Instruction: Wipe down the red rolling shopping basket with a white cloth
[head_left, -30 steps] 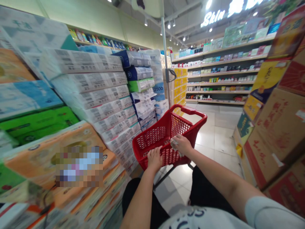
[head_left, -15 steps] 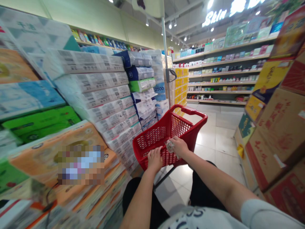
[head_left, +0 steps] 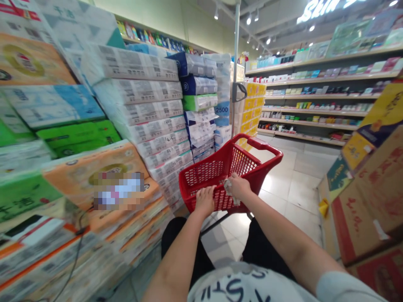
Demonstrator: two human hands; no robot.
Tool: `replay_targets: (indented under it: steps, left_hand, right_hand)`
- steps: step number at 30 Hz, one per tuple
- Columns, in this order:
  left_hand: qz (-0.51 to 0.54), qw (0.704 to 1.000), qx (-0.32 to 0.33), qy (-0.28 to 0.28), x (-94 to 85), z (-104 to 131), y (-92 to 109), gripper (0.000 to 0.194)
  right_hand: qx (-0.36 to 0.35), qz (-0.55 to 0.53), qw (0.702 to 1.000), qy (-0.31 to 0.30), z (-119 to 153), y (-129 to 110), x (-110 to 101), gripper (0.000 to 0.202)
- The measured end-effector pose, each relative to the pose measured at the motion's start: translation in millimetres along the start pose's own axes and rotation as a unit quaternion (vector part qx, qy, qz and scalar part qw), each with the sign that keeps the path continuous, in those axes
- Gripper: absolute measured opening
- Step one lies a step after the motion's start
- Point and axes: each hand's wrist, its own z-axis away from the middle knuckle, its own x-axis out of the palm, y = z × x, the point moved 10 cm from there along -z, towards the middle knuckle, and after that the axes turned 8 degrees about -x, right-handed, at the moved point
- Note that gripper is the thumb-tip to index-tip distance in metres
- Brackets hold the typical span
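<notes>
A red plastic shopping cart (head_left: 201,176) with perforated basket walls stands in front of my knees. My left hand (head_left: 205,200) grips the rim of its near side, fingers curled over the top edge. Just to the right, my right hand (head_left: 239,187) is closed on a crumpled whitish cloth (head_left: 232,192) and presses it against the cart's near wall. Part of the cloth hangs down below my fingers. The basket shows no goods inside, though its floor is partly hidden by the near wall.
Stacked tissue packs (head_left: 145,113) rise close on the left, with orange packs (head_left: 103,167) nearer me. A cable (head_left: 77,256) hangs over the lower packs. Cardboard cartons (head_left: 371,201) line the right side. A metal pole (head_left: 236,50) and stocked shelves (head_left: 315,84) stand beyond the cart.
The view has shifted, so the stacks and shelves sit further right in it. My right hand and the cloth have moved slightly along the cart's near rim; my left hand keeps its hold.
</notes>
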Motion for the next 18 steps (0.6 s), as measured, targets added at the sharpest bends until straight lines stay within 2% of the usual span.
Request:
replay_targets:
  steps: [4,7,10,15,18]
  left_hand:
    - [0.007,1.0,-0.009,0.0,0.8,-3,6,0.062]
    - [0.012,1.0,-0.003,-0.01,3.5,-5,10,0.062]
    - [0.013,1.0,0.006,-0.003,3.9,-6,13,0.062]
    - [0.005,1.0,0.008,0.0,5.9,-7,11,0.06]
    - [0.001,1.0,0.011,0.004,4.7,-7,10,0.059]
  right_hand:
    - [0.083,0.003,0.996,0.01,15,59,-17,0.023]
    - [0.106,-0.003,0.994,0.025,23,73,-20,0.03]
    - [0.097,-0.02,0.995,0.024,24,56,-10,0.031]
    - [0.003,-0.041,0.999,-0.005,17,-12,15,0.035]
    - [-0.032,-0.037,0.999,-0.02,14,-23,18,0.034]
